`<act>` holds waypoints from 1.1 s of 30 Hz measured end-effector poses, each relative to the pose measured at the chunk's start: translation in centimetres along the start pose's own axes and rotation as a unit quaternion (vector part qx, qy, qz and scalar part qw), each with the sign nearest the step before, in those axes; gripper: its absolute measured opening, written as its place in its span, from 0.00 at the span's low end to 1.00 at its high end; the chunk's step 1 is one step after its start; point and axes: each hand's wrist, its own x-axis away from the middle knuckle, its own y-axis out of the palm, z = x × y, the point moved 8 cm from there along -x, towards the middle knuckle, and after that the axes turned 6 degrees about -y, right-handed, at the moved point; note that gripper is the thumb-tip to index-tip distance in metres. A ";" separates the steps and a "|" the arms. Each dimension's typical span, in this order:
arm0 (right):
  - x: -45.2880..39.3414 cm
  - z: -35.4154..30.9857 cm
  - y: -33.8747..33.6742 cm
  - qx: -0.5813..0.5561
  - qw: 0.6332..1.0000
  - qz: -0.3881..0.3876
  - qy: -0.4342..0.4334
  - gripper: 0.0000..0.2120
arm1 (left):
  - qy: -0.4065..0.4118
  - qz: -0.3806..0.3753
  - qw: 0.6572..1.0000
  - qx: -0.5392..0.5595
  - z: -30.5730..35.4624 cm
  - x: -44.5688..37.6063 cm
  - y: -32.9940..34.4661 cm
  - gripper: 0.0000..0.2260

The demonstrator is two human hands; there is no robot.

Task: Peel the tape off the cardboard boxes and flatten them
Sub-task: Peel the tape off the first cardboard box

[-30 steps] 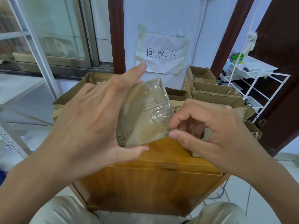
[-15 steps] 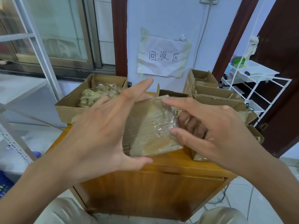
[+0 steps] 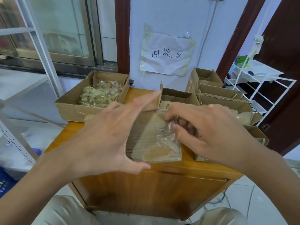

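The taped cardboard box (image 3: 154,138) is sitting lower than before, over the wooden cabinet (image 3: 162,189). The left hand (image 3: 103,138) is gripping its side; the right hand (image 3: 209,130) is pinching clear tape (image 3: 167,127). Behind it, a tape-scrap box (image 3: 71,109) is sitting.

Brown cardboard box (image 3: 154,140) w/ clear glossy tape (image 3: 164,135), orange-brown wood cabinet (image 3: 154,189), white paper sign (image 3: 167,54) w/ black handwriting, pale blue wall (image 3: 170,13), white wire rack (image 3: 266,88), dark brown door frame (image 3: 122,34)
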 end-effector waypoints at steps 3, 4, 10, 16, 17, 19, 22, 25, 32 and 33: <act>-0.9 0.2 1.0 0.023 0.996 -0.081 -0.006 0.02 | 0.010 -0.019 0.999 -0.028 0.0 -0.2 0.7 0.60; -1.1 0.3 1.2 0.032 0.995 -0.094 -0.014 0.02 | 0.016 -0.020 0.999 -0.043 0.0 -0.3 0.8 0.60; -1.7 0.3 0.7 0.033 0.995 -0.048 -0.081 0.08 | 0.009 -0.005 0.999 -0.032 -0.3 -0.2 -0.2 0.59; -0.8 0.2 0.7 0.032 0.993 -0.027 -0.114 0.15 | -0.024 -0.057 0.998 0.012 -0.8 0.0 0.3 0.60; -0.6 0.0 1.1 0.044 0.992 -0.027 -0.117 0.14 | -0.025 -0.059 0.998 -0.002 -0.8 0.1 0.5 0.61; -0.1 -0.4 1.5 0.055 0.991 -0.021 -0.120 0.12 | -0.021 -0.061 0.998 -0.027 -0.7 0.3 1.1 0.61; 0.2 -0.5 1.9 0.058 0.990 -0.032 -0.121 0.07 | -0.016 -0.071 0.997 -0.040 -0.5 0.6 1.9 0.61; -0.2 -0.8 2.4 0.084 0.984 -0.067 -0.143 0.03 | -0.007 -0.076 0.996 -0.048 -0.4 0.6 2.0 0.61; -0.7 -0.2 0.6 0.011 0.987 -0.050 -0.154 0.07 | -0.026 -0.086 0.996 0.011 -0.6 0.4 0.7 0.58; -0.7 -0.5 0.9 0.038 0.984 -0.056 -0.167 0.06 | -0.027 -0.097 0.995 0.004 -0.4 0.3 0.9 0.58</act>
